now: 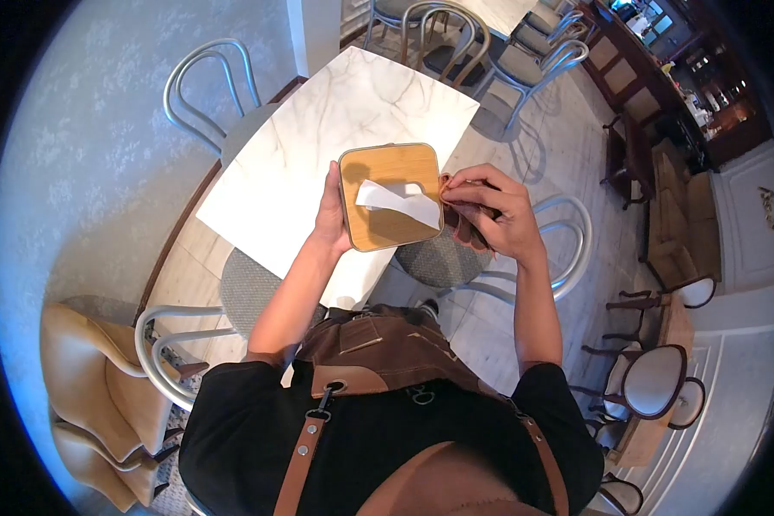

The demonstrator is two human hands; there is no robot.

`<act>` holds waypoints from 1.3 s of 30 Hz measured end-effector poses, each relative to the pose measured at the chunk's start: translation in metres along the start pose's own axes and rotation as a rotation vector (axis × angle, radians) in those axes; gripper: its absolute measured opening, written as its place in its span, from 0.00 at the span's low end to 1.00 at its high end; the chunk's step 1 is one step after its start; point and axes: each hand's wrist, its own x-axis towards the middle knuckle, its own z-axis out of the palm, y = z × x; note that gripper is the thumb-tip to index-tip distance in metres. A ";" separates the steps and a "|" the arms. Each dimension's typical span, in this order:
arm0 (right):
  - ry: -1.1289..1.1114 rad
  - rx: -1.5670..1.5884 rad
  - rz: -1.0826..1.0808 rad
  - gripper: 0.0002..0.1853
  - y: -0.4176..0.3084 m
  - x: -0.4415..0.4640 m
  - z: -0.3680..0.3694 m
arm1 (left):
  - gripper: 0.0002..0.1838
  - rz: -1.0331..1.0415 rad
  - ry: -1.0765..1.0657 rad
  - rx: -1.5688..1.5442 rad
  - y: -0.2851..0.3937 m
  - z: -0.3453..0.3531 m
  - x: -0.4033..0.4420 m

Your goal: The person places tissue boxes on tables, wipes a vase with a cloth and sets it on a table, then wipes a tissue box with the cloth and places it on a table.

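Note:
A square tissue box (390, 232) with a bamboo-coloured top and a dark rim is held up over the marble table. White tissue (404, 204) sticks out of the opening in its top. My left hand (331, 211) grips the box along its left side, with the fingers hidden beneath. At the box's right edge, my right hand (494, 211) pinches a reddish-brown cloth (464, 230), which hangs down below the fingers.
The white marble table (310, 129) lies beyond and left of the box. Grey-seated metal chairs stand around it, one (443, 258) just below the cloth. Tan armchairs (103, 378) are at the lower left. More chairs, a sofa (684, 215) and a counter are to the right.

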 end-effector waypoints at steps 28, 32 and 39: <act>0.184 -0.081 -0.189 0.18 -0.029 -0.024 0.029 | 0.27 -0.225 -0.066 -0.479 -0.049 0.004 -0.018; 0.305 -0.059 -0.133 0.14 -0.021 -0.017 0.025 | 0.25 -0.359 -0.031 -0.250 -0.057 0.031 -0.024; 0.279 0.054 -0.114 0.12 -0.032 -0.044 0.047 | 0.18 -0.311 -0.036 -0.684 -0.060 0.021 -0.016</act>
